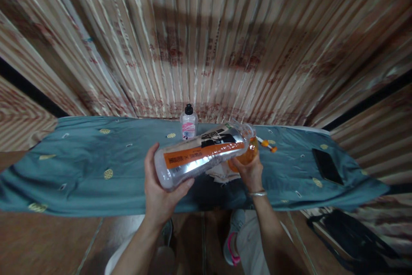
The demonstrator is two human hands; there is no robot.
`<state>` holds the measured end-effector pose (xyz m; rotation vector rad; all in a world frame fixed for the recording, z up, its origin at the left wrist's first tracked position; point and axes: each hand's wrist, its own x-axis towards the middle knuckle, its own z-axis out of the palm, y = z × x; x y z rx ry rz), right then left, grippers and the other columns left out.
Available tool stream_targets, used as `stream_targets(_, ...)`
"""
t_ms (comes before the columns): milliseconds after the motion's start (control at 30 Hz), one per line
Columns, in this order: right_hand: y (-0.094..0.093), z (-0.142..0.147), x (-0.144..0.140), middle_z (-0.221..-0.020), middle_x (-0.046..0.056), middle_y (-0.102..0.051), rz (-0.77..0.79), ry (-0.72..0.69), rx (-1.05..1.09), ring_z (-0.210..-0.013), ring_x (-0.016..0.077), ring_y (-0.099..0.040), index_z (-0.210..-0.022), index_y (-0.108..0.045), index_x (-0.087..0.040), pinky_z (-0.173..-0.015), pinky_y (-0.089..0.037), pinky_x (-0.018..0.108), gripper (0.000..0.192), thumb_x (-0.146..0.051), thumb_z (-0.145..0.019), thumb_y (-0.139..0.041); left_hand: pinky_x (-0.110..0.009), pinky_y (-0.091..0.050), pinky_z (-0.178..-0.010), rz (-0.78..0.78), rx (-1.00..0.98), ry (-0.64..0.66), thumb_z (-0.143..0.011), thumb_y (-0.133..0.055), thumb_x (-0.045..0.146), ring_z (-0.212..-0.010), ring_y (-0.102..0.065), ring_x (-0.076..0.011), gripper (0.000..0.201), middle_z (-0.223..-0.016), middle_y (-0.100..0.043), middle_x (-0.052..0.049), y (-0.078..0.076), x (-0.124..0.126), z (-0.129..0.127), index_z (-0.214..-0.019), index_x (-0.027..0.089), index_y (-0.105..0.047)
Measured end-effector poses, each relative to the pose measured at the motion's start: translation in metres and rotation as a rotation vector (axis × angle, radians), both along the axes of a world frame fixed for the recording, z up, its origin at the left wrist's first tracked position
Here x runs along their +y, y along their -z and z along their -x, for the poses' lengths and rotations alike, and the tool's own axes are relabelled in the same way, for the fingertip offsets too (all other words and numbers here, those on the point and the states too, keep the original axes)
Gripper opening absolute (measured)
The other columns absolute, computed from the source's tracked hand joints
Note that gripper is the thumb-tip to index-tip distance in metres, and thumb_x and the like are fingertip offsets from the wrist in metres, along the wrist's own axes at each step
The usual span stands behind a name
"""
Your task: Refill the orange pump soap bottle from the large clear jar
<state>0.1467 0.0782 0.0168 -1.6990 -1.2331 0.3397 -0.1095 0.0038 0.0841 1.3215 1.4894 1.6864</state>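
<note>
- The left hand point(159, 189) is wrapped around the base of a large clear plastic bottle with a silver and orange label point(201, 155), holding it tipped nearly flat, its neck pointing toward the right hand point(249, 170).
- The right hand is clasped under a small round orange container point(247, 155), held right at the bottle's mouth; the two openings look to be touching or just apart.
- Judging by this, a transfer between the two vessels is in hand. The big bottle looks almost empty, and how full the orange one is cannot be told.
- An orange and white cap point(267, 144) lies on the teal cloth-covered worktop point(80, 167) just beyond the right hand, so the bottle appears not yet closed.
- A small clear bottle with a black cap and pink label point(188, 122) stands beyond both hands; a black phone point(326, 165) lies well to the right of the right hand.
- The label's writing is too blurred to read; the red print on the boards behind is too.
</note>
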Motion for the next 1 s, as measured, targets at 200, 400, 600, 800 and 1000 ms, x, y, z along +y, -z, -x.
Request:
stream_targets(200,0.0013,-0.0008,-0.0004,-0.103,0.016,-0.076,0.004,-0.012,-0.003,-0.091,0.0322,-0.073,-0.119,-0.058,-0.015,-0.076,-0.057,0.04,0.082,-0.068,-0.06,-0.075,-0.049,-0.046,-0.107,-0.002,0.018,0.003,-0.054,-0.09,0.046,-0.12,-0.059,-0.0313,0.109,-0.128,-0.055,-0.011,0.0015,0.0011,0.0019,-0.146,0.024,-0.036)
stream_targets(400,0.0028,-0.0012,0.0004,-0.101,0.016,-0.076,0.002,0.009,-0.001,-0.089,0.033,-0.073,-0.121,-0.058,-0.013,-0.075,-0.057,0.041,0.085,-0.069,-0.058,-0.075,-0.04,-0.052,-0.098,-0.045,0.009,-0.056,-0.054,-0.088,0.052,-0.11,-0.062,-0.0269,0.093,-0.122,-0.059,-0.009,-0.0033,0.0013,-0.0034,-0.132,0.021,-0.047)
stream_targets(600,0.0011,-0.0006,0.0,-0.105,0.017,-0.075,0.017,-0.003,-0.002,-0.093,0.034,-0.073,-0.121,-0.057,-0.014,-0.078,-0.057,0.042,0.085,-0.069,-0.059,-0.074,-0.037,-0.051,-0.096,-0.051,0.0,-0.061,-0.053,-0.089,0.05,-0.111,-0.062,-0.0255,0.093,-0.124,-0.059,-0.009,-0.0059,0.0017,-0.0049,-0.131,0.02,-0.047)
stream_targets(800,0.0001,-0.0009,-0.0007,-0.106,0.017,-0.075,0.021,-0.01,0.005,-0.093,0.0339,-0.073,-0.122,-0.056,-0.014,-0.079,-0.057,0.042,0.086,-0.069,-0.059,-0.074,-0.039,-0.052,-0.096,-0.043,-0.001,-0.048,-0.053,-0.089,0.051,-0.11,-0.062,-0.0266,0.096,-0.122,-0.058,-0.009,-0.0046,0.0018,-0.0045,-0.134,0.021,-0.045)
stream_targets(1000,0.0003,-0.0011,-0.0005,-0.106,0.018,-0.075,0.031,0.005,-0.008,-0.093,0.0345,-0.073,-0.121,-0.057,-0.014,-0.078,-0.057,0.042,0.088,-0.072,-0.057,-0.073,-0.044,-0.049,-0.101,-0.014,-0.029,-0.06,-0.049,-0.09,0.05,-0.113,-0.06,-0.0294,0.1,-0.124,-0.058,-0.011,-0.0055,0.0007,-0.0041,-0.134,0.02,-0.045)
